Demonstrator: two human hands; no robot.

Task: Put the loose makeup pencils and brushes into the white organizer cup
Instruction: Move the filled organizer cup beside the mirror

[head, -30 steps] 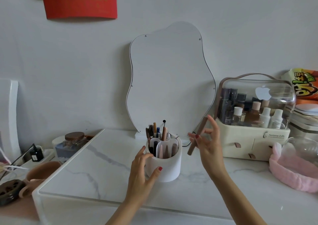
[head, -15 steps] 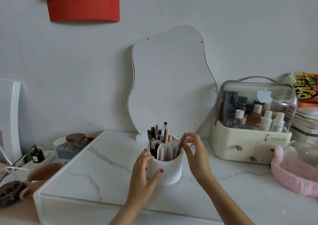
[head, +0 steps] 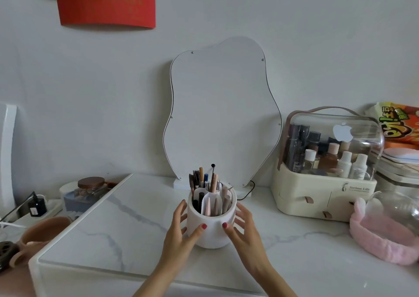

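The white organizer cup [head: 212,234] stands upright on the marble tabletop [head: 127,219], in front of the mirror. Several makeup pencils and brushes [head: 209,190] stick up from its divided compartments. My left hand [head: 181,231] cups its left side, thumb on the front wall. My right hand [head: 243,228] cups its right side, thumb also on the front, fingers spread. No loose pencil or brush shows on the table.
A wavy white mirror [head: 221,113] leans on the wall behind the cup. A cream cosmetics case [head: 326,165] with a clear lid sits to the right, with a pink headband [head: 383,237] beside it. A lidded jar [head: 90,187] and a charger [head: 37,204] are at the left.
My right hand carried a brown pencil to the cup, put it in and let go. It now rests on the cup's right side. My left hand stayed on the cup.
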